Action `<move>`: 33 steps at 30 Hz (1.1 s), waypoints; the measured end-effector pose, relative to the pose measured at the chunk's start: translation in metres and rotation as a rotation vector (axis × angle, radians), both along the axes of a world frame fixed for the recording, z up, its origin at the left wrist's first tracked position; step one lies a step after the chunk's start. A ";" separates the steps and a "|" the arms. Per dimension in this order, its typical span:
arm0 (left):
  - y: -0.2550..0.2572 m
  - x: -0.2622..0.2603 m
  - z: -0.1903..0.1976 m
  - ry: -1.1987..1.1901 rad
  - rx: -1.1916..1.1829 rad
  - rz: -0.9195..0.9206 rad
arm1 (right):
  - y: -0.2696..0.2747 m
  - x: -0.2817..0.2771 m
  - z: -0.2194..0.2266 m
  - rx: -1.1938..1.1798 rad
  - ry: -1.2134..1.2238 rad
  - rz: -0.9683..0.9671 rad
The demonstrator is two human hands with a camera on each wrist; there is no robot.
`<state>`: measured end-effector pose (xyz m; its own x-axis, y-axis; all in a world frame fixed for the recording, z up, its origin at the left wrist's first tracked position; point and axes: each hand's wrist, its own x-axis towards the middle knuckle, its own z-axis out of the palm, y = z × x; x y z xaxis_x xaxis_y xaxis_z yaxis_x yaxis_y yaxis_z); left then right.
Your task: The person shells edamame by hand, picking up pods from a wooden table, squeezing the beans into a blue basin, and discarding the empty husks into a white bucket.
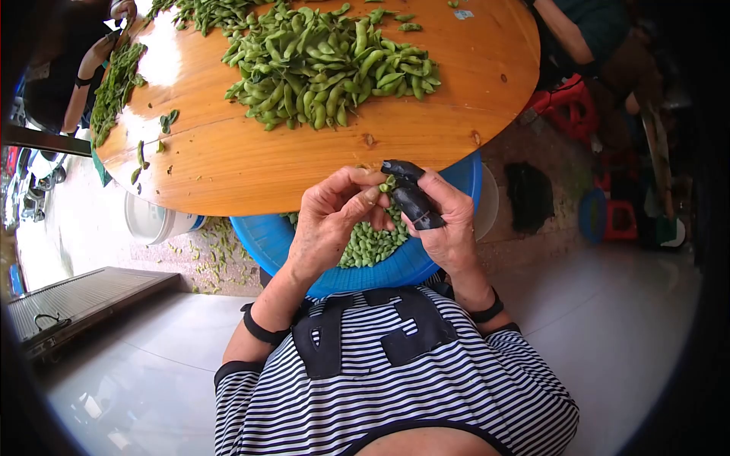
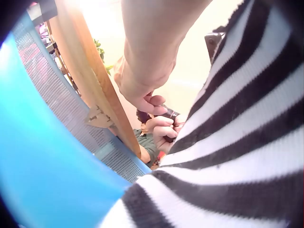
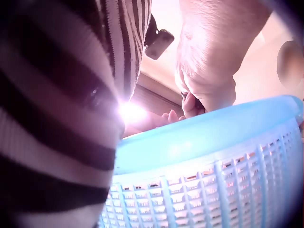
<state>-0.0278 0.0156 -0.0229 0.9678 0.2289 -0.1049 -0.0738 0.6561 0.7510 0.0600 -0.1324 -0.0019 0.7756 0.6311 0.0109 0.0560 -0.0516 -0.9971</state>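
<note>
Both hands meet above a blue basket (image 1: 319, 283) of shelled green beans (image 1: 372, 242) in the head view. Black coverings (image 1: 414, 204) wrap fingers of the right hand (image 1: 450, 220), which pinches a small green pod (image 1: 388, 183). The left hand (image 1: 327, 216) has its thumb and forefinger pinched at that same pod, its other fingers curled below. In the left wrist view the left hand (image 2: 145, 85) touches near the dark finger covering. The right hand (image 3: 206, 80) shows above the basket rim (image 3: 190, 135) in the right wrist view; its fingertips are mostly hidden.
A heap of green pods (image 1: 327, 68) lies on the wooden table (image 1: 304, 167), with more pods at its left edge. A white bucket (image 1: 156, 219) stands under the table's left side. Other people sit at both far sides. Red stools (image 1: 570, 110) are at the right.
</note>
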 end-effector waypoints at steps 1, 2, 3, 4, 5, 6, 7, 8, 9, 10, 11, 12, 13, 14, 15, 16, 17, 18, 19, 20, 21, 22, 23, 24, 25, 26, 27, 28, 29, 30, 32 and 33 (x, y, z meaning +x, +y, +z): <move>-0.002 0.000 0.001 0.007 0.056 0.019 | 0.000 0.002 -0.003 -0.038 -0.111 -0.015; -0.003 -0.001 0.001 0.014 0.112 0.037 | 0.000 0.003 -0.002 -0.039 -0.111 -0.016; -0.004 -0.002 0.000 0.015 0.111 0.036 | -0.001 0.004 0.001 -0.099 -0.240 -0.013; -0.005 -0.002 -0.002 0.075 0.311 0.056 | -0.001 0.005 0.002 -0.160 -0.370 -0.010; -0.006 -0.003 -0.003 0.135 0.511 0.075 | 0.000 0.004 0.001 -0.160 -0.369 -0.011; -0.007 -0.003 -0.001 0.113 0.788 0.150 | 0.001 0.002 -0.001 -0.145 -0.451 -0.035; -0.009 -0.002 0.002 0.114 0.787 0.149 | 0.002 0.000 -0.002 -0.131 -0.531 -0.059; -0.010 0.000 0.005 0.046 1.104 0.269 | 0.002 0.000 -0.001 -0.132 -0.530 -0.058; -0.012 0.001 0.006 -0.027 1.421 0.391 | 0.002 -0.001 0.001 -0.152 -0.572 -0.059; -0.016 0.001 0.007 -0.035 1.457 0.418 | 0.003 -0.002 0.003 -0.172 -0.615 -0.061; -0.017 0.000 0.007 -0.034 1.457 0.418 | 0.002 -0.002 0.001 -0.172 -0.615 -0.061; -0.017 0.000 0.008 -0.023 1.318 0.354 | 0.001 -0.001 -0.001 -0.179 -0.639 -0.077; -0.018 0.000 0.009 -0.012 1.179 0.291 | 0.001 -0.001 -0.002 -0.186 -0.662 -0.091; -0.017 0.000 0.013 -0.010 1.180 0.293 | 0.001 -0.002 -0.001 -0.185 -0.662 -0.089; -0.017 -0.001 0.018 0.072 1.010 0.207 | 0.002 -0.003 0.001 -0.164 -0.657 -0.086; -0.016 -0.001 0.021 0.150 0.839 0.122 | 0.002 -0.004 0.001 -0.144 -0.652 -0.084; -0.017 -0.001 0.019 0.150 0.841 0.121 | 0.001 -0.004 0.001 -0.143 -0.652 -0.084; -0.018 -0.001 0.017 0.150 0.835 0.133 | 0.001 -0.005 0.000 -0.146 -0.646 -0.080; -0.018 -0.001 0.015 0.150 0.829 0.146 | 0.000 -0.005 -0.001 -0.150 -0.640 -0.074; -0.017 0.000 0.013 0.151 0.830 0.147 | 0.000 -0.004 -0.002 -0.149 -0.640 -0.073; -0.015 0.000 0.011 0.215 0.659 0.099 | -0.001 -0.002 -0.003 -0.140 -0.591 -0.065; -0.013 0.000 0.010 0.277 0.488 0.050 | -0.002 -0.001 -0.004 -0.131 -0.542 -0.057; -0.011 0.000 0.010 0.276 0.488 0.049 | -0.003 0.000 -0.002 -0.131 -0.542 -0.058; -0.009 0.001 0.012 0.241 0.413 -0.001 | -0.005 0.002 0.000 -0.095 -0.238 -0.066; -0.007 0.002 0.014 0.204 0.339 -0.049 | -0.006 0.004 0.003 -0.055 0.065 -0.071; -0.006 -0.001 0.010 0.153 0.315 -0.101 | -0.015 0.008 0.003 0.037 0.210 -0.036; 0.002 -0.003 0.008 0.074 0.495 -0.219 | -0.031 0.019 -0.002 0.097 0.175 0.019; 0.007 -0.004 0.017 -0.001 0.714 -0.255 | -0.040 0.026 0.013 -0.030 0.079 -0.057; 0.011 -0.005 0.029 -0.078 0.933 -0.291 | -0.057 0.036 0.019 -0.070 0.018 -0.082; 0.016 -0.005 0.038 -0.078 0.937 -0.286 | -0.082 0.050 0.029 -0.114 0.131 -0.034; 0.030 -0.001 0.048 -0.091 1.044 -0.203 | -0.118 0.071 0.031 -0.309 -0.128 0.103; 0.040 0.004 0.047 -0.014 1.149 -0.081 | -0.128 0.073 0.032 -0.483 -0.115 0.016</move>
